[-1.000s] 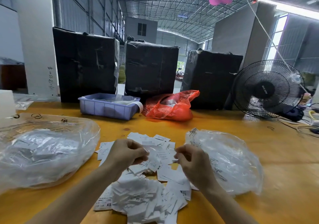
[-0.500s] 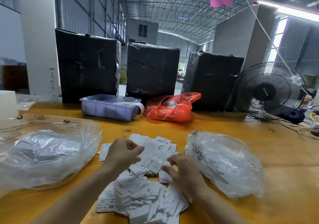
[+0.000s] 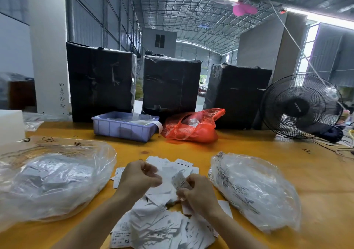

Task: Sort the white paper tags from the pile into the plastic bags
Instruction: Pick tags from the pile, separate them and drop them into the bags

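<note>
At the near centre of the head view, the pile of white paper tags [image 3: 159,227] lies on the yellow surface [image 3: 287,172] between two clear plastic bags, the left bag [image 3: 53,179] and the right bag [image 3: 254,191], each just beside the pile, probably so either one is in easy reach. The right hand [image 3: 199,193] is curled, thumb and fingers pinching a single tag [image 3: 179,180] raised above the pile, likely for reading its size mark. The left hand [image 3: 138,177] is also curled above the pile; whether it holds a tag cannot be told. Both bags already contain tags. Farther back on the surface stand a purple tray [image 3: 122,129], a red bag [image 3: 191,128], three black-wrapped boxes [image 3: 170,85] and a black fan [image 3: 300,106]. The room is a warehouse hall with a metal truss roof.
</note>
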`<action>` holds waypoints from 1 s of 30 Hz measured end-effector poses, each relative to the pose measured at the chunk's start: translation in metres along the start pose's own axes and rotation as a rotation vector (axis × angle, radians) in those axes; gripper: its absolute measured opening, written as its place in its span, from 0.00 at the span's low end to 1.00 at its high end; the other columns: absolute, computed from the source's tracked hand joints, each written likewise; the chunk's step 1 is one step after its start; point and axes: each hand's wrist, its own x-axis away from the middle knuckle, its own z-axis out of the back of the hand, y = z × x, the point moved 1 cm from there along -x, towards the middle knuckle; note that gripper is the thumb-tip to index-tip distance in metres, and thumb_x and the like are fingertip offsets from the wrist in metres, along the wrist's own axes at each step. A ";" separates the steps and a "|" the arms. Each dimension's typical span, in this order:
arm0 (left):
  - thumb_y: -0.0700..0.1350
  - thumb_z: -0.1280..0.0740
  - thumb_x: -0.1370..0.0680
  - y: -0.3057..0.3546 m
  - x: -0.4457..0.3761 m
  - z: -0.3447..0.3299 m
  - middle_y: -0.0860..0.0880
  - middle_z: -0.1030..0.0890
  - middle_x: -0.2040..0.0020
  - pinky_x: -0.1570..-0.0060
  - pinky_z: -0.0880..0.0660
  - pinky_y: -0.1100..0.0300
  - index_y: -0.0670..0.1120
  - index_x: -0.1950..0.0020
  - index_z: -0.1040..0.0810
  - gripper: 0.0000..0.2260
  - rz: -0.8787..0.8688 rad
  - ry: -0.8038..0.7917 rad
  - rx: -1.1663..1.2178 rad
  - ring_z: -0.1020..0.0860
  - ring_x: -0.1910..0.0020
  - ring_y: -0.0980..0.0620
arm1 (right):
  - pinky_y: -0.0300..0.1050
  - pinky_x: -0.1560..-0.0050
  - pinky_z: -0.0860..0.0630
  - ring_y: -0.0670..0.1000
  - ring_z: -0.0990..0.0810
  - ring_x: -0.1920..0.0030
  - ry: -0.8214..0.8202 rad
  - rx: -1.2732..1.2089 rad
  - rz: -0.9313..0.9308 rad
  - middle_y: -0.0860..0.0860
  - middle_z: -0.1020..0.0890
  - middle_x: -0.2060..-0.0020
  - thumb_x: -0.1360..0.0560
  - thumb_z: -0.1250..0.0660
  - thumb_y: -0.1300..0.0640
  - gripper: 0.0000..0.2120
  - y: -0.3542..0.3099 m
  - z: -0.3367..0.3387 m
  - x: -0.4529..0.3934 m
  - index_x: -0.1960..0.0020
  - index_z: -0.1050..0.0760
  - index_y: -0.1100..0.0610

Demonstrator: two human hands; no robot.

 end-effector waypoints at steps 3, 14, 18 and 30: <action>0.35 0.24 0.32 0.002 0.001 -0.003 0.48 0.17 0.68 0.69 0.29 0.66 0.40 0.62 0.19 0.05 -0.031 -0.018 0.014 0.23 0.71 0.58 | 0.49 0.63 0.31 0.65 0.23 0.62 -0.019 -0.252 -0.095 0.62 0.26 0.64 0.24 0.34 0.60 0.10 0.006 0.005 0.002 0.62 0.27 0.64; 0.35 0.33 0.24 0.003 0.003 -0.011 0.46 0.19 0.66 0.70 0.28 0.69 0.42 0.60 0.19 0.07 0.012 -0.059 0.079 0.24 0.69 0.56 | 0.46 0.63 0.20 0.50 0.19 0.65 0.000 -0.453 -0.170 0.56 0.20 0.62 0.24 0.33 0.62 0.06 0.006 0.018 0.007 0.58 0.23 0.63; 0.30 0.35 0.24 0.001 0.003 -0.012 0.47 0.19 0.64 0.69 0.28 0.68 0.44 0.59 0.19 0.11 0.022 -0.087 0.029 0.24 0.66 0.54 | 0.34 0.67 0.29 0.45 0.24 0.63 0.022 -0.395 -0.121 0.52 0.19 0.63 0.24 0.33 0.57 0.08 0.003 0.023 0.009 0.60 0.20 0.59; 0.35 0.20 0.39 0.010 0.010 -0.010 0.46 0.20 0.70 0.73 0.30 0.68 0.40 0.55 0.22 0.17 0.001 -0.192 -0.030 0.23 0.74 0.57 | 0.38 0.58 0.23 0.46 0.18 0.58 -0.218 -0.518 0.047 0.51 0.15 0.58 0.29 0.32 0.42 0.14 -0.017 0.031 0.022 0.56 0.18 0.53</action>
